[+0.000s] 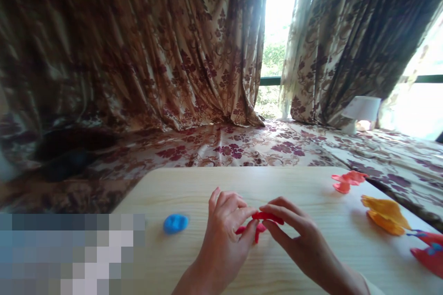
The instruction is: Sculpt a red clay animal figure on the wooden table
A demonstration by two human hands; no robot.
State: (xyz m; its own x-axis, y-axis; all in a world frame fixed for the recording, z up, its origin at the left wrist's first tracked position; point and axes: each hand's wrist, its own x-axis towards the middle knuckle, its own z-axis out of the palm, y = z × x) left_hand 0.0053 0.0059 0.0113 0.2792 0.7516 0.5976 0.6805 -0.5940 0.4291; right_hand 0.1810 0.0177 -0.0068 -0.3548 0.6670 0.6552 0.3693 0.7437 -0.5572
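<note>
Between my two hands is a strip of red modelling clay (pixel 270 217), pinched at its left end by my left hand (pixel 228 221) and at its right by my right hand (pixel 294 223). Below it, partly hidden by my fingers, lies another red clay piece (pixel 259 230) with a short arm pointing toward me. Whether the two red pieces touch, I cannot tell. To the left of my left hand, a flat blue clay lump (pixel 176 224) rests on the light wooden table (pixel 194 184).
Along the table's right side stand a coral clay shape (pixel 348 180), a yellow-orange clay shape (pixel 386 214) and a red clay shape with blue bits (pixel 429 251). Beyond the table are a flowered cover (pixel 231 150), patterned curtains (pixel 194 46) and a white lamp (pixel 362 108).
</note>
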